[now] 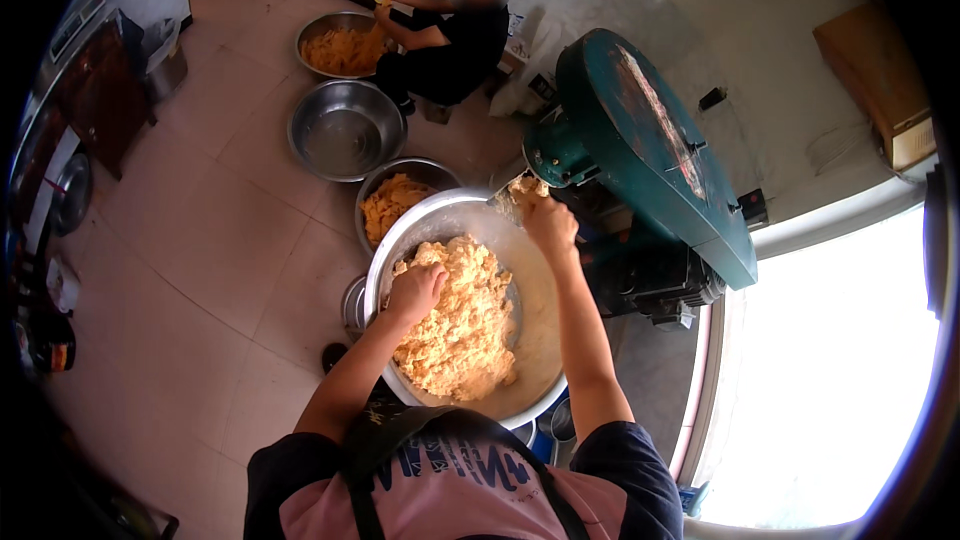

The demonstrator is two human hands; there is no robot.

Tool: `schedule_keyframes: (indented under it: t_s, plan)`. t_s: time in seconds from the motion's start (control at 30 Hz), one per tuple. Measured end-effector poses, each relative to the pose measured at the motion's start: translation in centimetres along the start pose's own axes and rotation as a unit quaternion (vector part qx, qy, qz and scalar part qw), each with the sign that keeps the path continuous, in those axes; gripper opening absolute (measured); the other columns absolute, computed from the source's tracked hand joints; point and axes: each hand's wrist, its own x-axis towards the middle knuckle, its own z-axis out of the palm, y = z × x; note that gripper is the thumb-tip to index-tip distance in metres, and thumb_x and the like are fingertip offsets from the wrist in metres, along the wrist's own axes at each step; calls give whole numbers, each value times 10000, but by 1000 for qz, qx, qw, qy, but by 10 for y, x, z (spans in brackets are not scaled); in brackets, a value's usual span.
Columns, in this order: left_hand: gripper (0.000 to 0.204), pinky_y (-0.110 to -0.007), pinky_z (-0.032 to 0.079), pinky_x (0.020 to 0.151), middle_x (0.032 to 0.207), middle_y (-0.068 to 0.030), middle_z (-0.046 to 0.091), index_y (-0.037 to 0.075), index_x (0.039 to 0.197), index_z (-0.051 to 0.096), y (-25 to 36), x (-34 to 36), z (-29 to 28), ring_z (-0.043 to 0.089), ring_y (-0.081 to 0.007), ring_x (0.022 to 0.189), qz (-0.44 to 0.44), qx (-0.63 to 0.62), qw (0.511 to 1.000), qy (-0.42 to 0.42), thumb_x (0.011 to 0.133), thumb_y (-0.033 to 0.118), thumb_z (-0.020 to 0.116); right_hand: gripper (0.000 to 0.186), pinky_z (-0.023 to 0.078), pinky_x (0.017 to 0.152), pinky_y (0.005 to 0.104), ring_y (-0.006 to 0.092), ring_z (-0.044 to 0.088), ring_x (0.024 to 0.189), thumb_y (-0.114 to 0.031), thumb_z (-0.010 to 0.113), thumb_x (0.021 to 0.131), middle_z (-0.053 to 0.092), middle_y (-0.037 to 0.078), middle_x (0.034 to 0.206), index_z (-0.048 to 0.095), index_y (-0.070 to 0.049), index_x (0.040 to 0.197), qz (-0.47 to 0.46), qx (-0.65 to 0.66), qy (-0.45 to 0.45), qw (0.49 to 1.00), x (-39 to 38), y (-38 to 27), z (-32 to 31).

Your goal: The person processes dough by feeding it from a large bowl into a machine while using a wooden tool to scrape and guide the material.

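A large metal basin [545, 380] stands in front of me with a heap of crumbly yellow dough [460, 330] in it. My left hand [418, 292] is closed over the heap's upper left part, fingers curled into the dough. My right hand [551, 226] reaches past the basin's far right rim to the mouth of a green machine [650, 150]. Its fingers are bent against a lump of dough [525, 188] at that mouth; the fingertips are partly hidden.
Beyond the basin are a bowl of orange shreds [393, 205], a bare metal bowl [347, 135] and another filled bowl [340, 48]. A seated person [460, 45] in dark clothes works over the farthest one. A dark cabinet [105, 90] stands left; a bright doorway [820, 370] lies right.
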Motion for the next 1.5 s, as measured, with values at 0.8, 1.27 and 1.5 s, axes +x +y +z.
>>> schedule_keyframes:
  t_s: [0.8,1.27,1.5]
  plan:
    - [195,-433,472,551,661,-128,599,67,855,556,-2,-2,13,606,-303,612,-9,-47,993,-108,940,229,486,301,524,764,501,418,642,912,-360,416,934,667,217,967,617,-149,1011,55,-31,-58,996,-1,17,32]
    - [160,-422,473,530,639,-122,591,64,883,525,-6,-5,14,612,-289,583,11,-49,992,-117,941,204,474,351,527,658,545,443,642,745,-346,496,908,669,209,804,526,-389,1255,-81,87,88,989,0,22,43]
    - [157,-410,485,534,638,-125,593,56,873,545,-3,-2,17,611,-265,572,-2,-45,985,-164,941,179,476,334,519,704,472,416,636,821,-457,512,903,666,200,863,642,-278,1154,111,73,-51,990,17,41,46]
